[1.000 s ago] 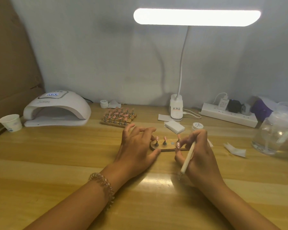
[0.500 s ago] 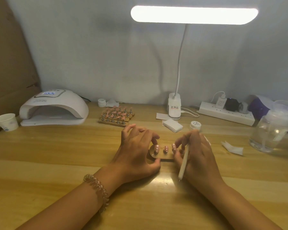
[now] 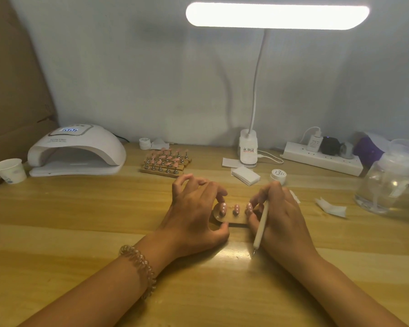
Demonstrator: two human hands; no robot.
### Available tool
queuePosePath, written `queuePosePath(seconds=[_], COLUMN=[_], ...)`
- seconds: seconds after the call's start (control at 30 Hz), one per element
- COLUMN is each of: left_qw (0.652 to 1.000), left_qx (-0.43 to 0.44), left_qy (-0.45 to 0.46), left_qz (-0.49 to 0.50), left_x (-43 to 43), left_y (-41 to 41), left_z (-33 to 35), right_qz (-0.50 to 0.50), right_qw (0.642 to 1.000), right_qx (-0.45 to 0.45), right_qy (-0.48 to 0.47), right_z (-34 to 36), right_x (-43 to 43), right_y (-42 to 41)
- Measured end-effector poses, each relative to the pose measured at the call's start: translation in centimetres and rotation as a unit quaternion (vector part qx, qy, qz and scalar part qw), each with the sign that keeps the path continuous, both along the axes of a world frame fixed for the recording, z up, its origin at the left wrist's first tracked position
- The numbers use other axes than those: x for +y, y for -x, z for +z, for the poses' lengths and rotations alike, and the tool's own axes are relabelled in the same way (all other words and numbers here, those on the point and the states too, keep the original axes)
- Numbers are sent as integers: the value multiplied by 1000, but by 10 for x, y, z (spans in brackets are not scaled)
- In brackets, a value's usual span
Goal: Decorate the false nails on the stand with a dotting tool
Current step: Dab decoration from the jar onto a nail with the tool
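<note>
A small wooden stand [image 3: 234,219] lies on the table between my hands, carrying three pink false nails [image 3: 236,208] with white dots. My left hand [image 3: 194,213] pinches the stand's left end between thumb and fingers. My right hand [image 3: 283,215] grips a white dotting tool [image 3: 261,226] like a pen, its upper end hidden among my fingers beside the rightmost nail and its metal tip pointing back toward me. My right hand covers the stand's right end.
A white nail lamp [image 3: 77,152] and a paper cup [image 3: 10,171] stand at the left. Behind the hands are a rack of more nails [image 3: 165,162], a pad stack [image 3: 245,175], a small jar [image 3: 278,176], a desk lamp base [image 3: 248,149], a power strip [image 3: 321,159] and a clear dispenser bottle [image 3: 387,182].
The stand has tipped so the nails face the camera more, and my right hand has come closer to the rightmost nail. My left hand keeps its hold.
</note>
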State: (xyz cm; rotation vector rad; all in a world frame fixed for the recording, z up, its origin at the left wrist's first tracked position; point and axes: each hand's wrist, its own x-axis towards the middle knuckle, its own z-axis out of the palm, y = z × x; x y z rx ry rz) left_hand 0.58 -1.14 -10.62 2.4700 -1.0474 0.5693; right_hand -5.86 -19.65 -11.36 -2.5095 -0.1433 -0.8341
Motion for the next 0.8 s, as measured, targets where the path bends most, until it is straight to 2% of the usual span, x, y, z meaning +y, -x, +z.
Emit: queuePosePath(seconds=[0.33, 0.63, 0.8], left_qw=[1000, 999, 998], left_qx=[-5, 2, 8], left_qy=[5, 9, 1], left_qz=[19, 33, 59], left_x=[-1, -3, -8], left_y=[-2, -5, -9], left_z=[-3, -6, -5], right_qz=[-82, -96, -83], right_qw=[997, 995, 996], right_qx=[7, -10, -23], right_qy=[12, 37, 15], right_z=[4, 7, 8], right_x=[3, 7, 7], right_y=[3, 6, 8])
